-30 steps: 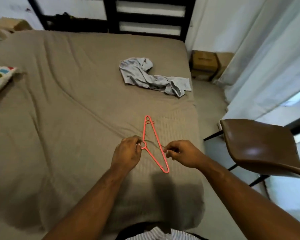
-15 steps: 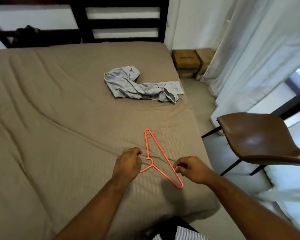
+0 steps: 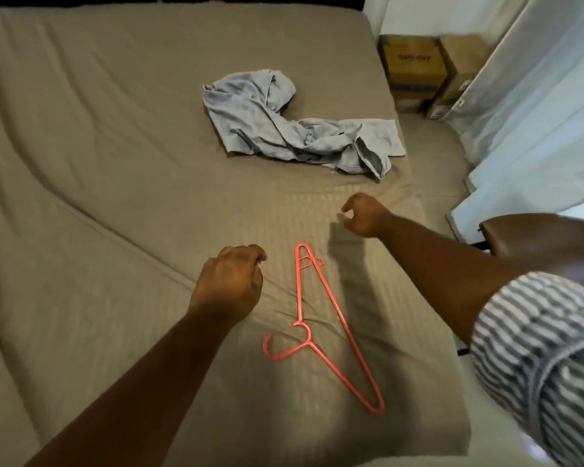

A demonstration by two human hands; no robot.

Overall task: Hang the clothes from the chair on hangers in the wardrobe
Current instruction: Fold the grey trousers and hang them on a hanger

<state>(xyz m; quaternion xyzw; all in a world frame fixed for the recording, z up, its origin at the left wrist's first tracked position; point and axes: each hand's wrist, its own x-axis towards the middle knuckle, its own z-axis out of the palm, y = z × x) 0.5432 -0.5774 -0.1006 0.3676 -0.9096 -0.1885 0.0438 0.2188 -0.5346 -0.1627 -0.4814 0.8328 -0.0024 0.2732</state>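
- Head view: the left hand (image 3: 230,281) hovers over the brown bed (image 3: 115,163), arm outstretched, fingers curled into a fist with nothing in it.
- The right hand (image 3: 363,214) is stretched farther forward, fingers loosely hooked and empty.
- The pink hanger (image 3: 345,326) lies flat on the bed between the hands, untouched.
- The crumpled grey garment (image 3: 294,129) lies beyond the hands, well apart from the brown chair (image 3: 536,237).

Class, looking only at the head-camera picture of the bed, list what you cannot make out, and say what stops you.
Wardrobe: nowhere in the head view.
Chair: head view, cut off by the right edge, lower part behind the right forearm.
Print on the cardboard box: head view, too blurred to read.
Grey garment: head view, crumpled, so its type is unclear.
Left hand: head view, fingertips hidden behind its own back.
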